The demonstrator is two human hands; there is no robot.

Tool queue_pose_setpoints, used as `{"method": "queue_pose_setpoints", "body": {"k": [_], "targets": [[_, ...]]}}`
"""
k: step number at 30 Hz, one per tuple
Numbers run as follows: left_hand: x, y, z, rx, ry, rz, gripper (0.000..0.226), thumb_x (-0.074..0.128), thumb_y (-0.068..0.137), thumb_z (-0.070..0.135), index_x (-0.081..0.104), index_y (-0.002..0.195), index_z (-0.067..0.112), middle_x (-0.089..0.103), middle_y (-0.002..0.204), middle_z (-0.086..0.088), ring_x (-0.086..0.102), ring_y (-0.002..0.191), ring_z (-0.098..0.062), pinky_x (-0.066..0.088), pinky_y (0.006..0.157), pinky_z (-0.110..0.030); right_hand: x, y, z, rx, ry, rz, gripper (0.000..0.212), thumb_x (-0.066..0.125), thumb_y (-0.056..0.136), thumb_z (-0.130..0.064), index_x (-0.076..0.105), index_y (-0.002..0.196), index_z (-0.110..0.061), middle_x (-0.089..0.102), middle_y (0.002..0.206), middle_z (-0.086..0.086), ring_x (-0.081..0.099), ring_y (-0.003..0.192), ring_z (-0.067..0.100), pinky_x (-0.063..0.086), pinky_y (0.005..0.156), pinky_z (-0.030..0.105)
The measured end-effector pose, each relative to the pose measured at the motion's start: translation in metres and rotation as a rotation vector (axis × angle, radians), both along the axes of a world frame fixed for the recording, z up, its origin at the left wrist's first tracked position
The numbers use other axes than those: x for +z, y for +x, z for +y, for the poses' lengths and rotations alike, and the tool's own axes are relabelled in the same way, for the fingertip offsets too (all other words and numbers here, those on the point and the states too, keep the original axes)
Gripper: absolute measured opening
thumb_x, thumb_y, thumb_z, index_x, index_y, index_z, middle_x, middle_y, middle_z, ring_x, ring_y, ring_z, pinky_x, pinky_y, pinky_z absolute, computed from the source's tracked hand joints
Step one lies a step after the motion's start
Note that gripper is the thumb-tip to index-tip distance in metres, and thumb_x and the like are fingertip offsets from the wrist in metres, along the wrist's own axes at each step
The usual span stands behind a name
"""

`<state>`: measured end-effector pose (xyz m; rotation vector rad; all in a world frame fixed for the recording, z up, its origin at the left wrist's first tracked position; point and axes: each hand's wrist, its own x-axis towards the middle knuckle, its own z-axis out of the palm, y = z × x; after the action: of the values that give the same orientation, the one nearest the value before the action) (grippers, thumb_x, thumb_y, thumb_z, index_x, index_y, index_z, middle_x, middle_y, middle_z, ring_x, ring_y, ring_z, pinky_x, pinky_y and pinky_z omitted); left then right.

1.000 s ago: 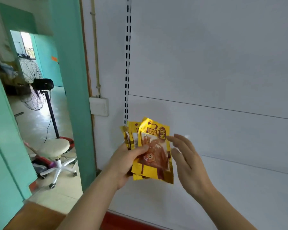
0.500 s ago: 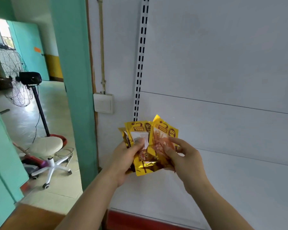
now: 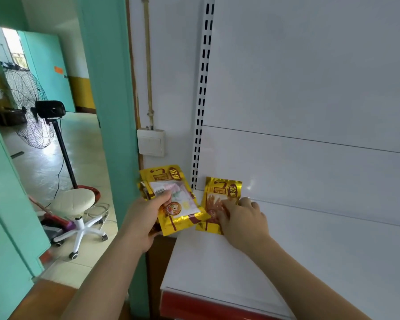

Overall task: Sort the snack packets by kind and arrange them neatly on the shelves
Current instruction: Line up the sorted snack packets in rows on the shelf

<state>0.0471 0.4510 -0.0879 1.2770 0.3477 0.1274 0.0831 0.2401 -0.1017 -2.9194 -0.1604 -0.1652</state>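
The scene was evenly and brightly lit by daylight, admitted through a window (image 3: 12,50) at ten o'clock and mirrored as glare on the floor tiles (image 3: 48,150). A small highlight was thrown on the white back panel (image 3: 252,184). Straight lines were bowed towards the edges, and slight softness was noted throughout

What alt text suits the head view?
A right hand presses a gold foil snack packet onto a white metal shelf, while the left hand grips a stack of gold foil packets beside it.
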Motion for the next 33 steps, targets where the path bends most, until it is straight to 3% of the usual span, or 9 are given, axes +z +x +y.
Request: {"method": "queue_pose_setpoints", "body": {"k": [8,11,14,17,22,24,27,30,33], "targets": [[-0.002,0.004,0.001,-0.185,0.025,0.001,0.012,0.071,0.096,0.024,0.073,0.108,0.027,0.082,0.091,-0.003,0.079,0.085,-0.027,0.06,0.078,-0.043,-0.002,-0.007,0.013,-0.049,-0.111,0.071,0.046,0.024,0.102,-0.054,0.036,0.144,-0.039,0.044,0.139,0.006,0.041,0.13,0.032,0.035,0.105,0.046],[-0.001,0.002,0.0,-0.218,0.031,-0.012,0.012,0.072,0.096,0.025,0.074,0.108,0.027,0.082,0.092,-0.002,0.078,0.088,-0.028,0.061,0.08,-0.044,0.004,-0.014,0.011,-0.107,0.061,0.013,0.045,0.027,0.103,-0.05,0.04,0.142,-0.031,0.047,0.137,0.007,0.045,0.127,0.033,0.041,0.101,0.045],[0.003,0.001,-0.005,-0.272,0.044,-0.042,0.012,0.074,0.094,0.027,0.075,0.106,0.028,0.082,0.093,0.0,0.079,0.084,-0.024,0.061,0.071,-0.039,0.018,-0.032,0.003,-0.171,0.479,-0.158,0.036,0.036,0.102,-0.045,0.066,0.107,-0.025,0.065,0.108,0.003,0.058,0.105,0.026,0.046,0.08,0.034],[0.006,-0.004,-0.016,-0.38,0.073,-0.107,0.022,0.076,0.093,0.026,0.074,0.114,0.025,0.081,0.102,-0.003,0.079,0.092,-0.025,0.063,0.082,-0.047,0.037,-0.058,0.007,-0.069,0.79,-0.022,0.036,0.05,0.098,-0.05,0.07,0.082,-0.024,0.071,0.078,-0.004,0.064,0.074,0.011,0.049,0.068,0.026],[0.001,-0.009,-0.028,-0.348,0.217,-0.173,0.02,0.068,0.098,0.043,0.074,0.113,0.03,0.081,0.103,0.003,0.079,0.094,-0.021,0.062,0.088,-0.047,0.036,-0.072,0.008,-0.08,0.879,0.032,0.038,0.068,0.09,-0.042,0.065,0.066,-0.012,0.068,0.064,0.003,0.056,0.056,0.01,0.046,0.063,0.031],[-0.004,-0.006,-0.025,-0.285,0.268,-0.161,0.031,0.059,0.096,0.06,0.072,0.113,0.037,0.08,0.104,0.007,0.077,0.099,-0.022,0.06,0.092,-0.052,0.039,-0.072,0.001,-0.207,0.817,-0.131,0.037,0.069,0.088,-0.045,0.063,0.072,-0.012,0.065,0.062,0.002,0.057,0.055,0.013,0.044,0.058,0.032],[-0.004,-0.004,-0.026,-0.222,0.234,-0.147,0.023,0.052,0.103,0.051,0.07,0.109,0.039,0.079,0.107,0.004,0.075,0.101,-0.026,0.058,0.096,-0.056,0.05,-0.077,-0.003,-0.353,0.692,-0.394,0.029,0.068,0.088,-0.048,0.056,0.08,-0.023,0.064,0.076,-0.008,0.058,0.067,0.007,0.038,0.055,0.025],[0.007,-0.013,-0.039,-0.296,0.097,-0.13,0.025,0.045,0.109,0.045,0.069,0.112,0.038,0.076,0.122,0.004,0.072,0.114,-0.022,0.055,0.103,-0.05,0.041,-0.075,0.016,-0.185,0.565,-0.511,0.024,0.069,0.088,-0.044,0.057,0.084,-0.024,0.062,0.095,-0.011,0.057,0.084,0.012,0.042,0.066,0.027],[0.018,-0.021,-0.048,-0.398,-0.001,-0.154,0.05,0.037,0.104,0.061,0.073,0.117,0.028,0.078,0.117,-0.002,0.075,0.108,-0.02,0.059,0.094,-0.044,0.025,-0.077,0.031,0.065,0.629,-0.365,0.025,0.053,0.098,-0.048,0.065,0.104,-0.026,0.062,0.107,-0.014,0.059,0.095,0.005,0.047,0.078,0.022]]}}
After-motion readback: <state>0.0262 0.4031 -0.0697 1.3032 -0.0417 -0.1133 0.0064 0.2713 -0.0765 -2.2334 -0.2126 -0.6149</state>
